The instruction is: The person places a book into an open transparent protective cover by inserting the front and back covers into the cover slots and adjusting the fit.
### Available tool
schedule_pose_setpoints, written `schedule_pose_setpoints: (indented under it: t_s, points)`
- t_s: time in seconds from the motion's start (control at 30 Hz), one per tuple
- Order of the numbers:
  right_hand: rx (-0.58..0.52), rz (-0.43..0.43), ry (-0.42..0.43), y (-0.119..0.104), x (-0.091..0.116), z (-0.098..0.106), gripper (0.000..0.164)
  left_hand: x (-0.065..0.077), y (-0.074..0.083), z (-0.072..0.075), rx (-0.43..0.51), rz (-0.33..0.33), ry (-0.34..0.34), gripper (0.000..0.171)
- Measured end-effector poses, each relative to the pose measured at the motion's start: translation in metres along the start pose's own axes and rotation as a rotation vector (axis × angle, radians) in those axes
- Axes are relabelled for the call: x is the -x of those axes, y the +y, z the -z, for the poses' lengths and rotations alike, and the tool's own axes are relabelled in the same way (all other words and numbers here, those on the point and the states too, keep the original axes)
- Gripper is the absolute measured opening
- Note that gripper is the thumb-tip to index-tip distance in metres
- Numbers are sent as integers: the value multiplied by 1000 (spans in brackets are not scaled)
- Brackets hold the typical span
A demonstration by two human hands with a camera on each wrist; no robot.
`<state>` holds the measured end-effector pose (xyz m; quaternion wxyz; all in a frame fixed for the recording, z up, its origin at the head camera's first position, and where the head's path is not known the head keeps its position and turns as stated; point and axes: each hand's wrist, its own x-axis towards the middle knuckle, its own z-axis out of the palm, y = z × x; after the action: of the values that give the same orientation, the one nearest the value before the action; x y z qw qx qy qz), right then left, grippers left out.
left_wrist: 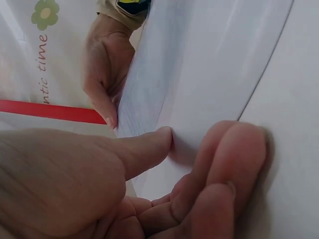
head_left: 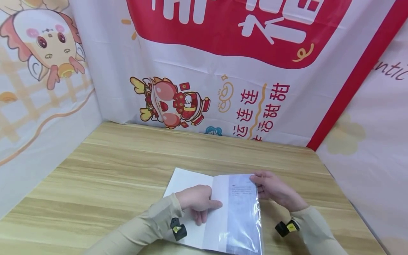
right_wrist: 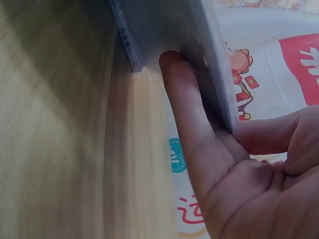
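Note:
An open book (head_left: 186, 177) lies on the table, with a blank white page at its left. Its right side shows a white flap (head_left: 216, 226) and a bluish sheet with small print under shiny clear plastic film (head_left: 242, 226). My left hand (head_left: 199, 198) rests on the book near the fold, its thumb touching the flap and its other fingers loosely bent against the white page. At the upper right corner, my right hand (head_left: 275, 187) pinches the book's cover between thumb and fingers. In the right wrist view that cover (right_wrist: 164, 25) stands raised from the table.
The wood-grain table (head_left: 127, 156) extends around the book. A printed cloth (head_left: 220, 67) with red and white patterns hangs behind it, and more printed cloths line the left and right sides. Small black cameras (head_left: 178, 230) are strapped to both sleeves.

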<state>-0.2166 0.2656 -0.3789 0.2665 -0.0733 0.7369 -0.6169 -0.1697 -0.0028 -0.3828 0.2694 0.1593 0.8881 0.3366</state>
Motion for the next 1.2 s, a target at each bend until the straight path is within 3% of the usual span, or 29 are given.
schedule_pose_setpoints:
  t_s: [0.2,0.3,0.67,1.2]
  points:
    - [187,-46,-94,-10,13,2,33,1,4,2,51,30,-15,50]
    - [228,-57,-156,-16,19,3,34,1,5,3,48,39,-15,57]
    - [187,5,-153,-17,20,-4,33,0,3,3,77,12,-54,59]
    - [158,-3,-116,-9,10,-16,40,0,-1,8,117,6,-108,64]
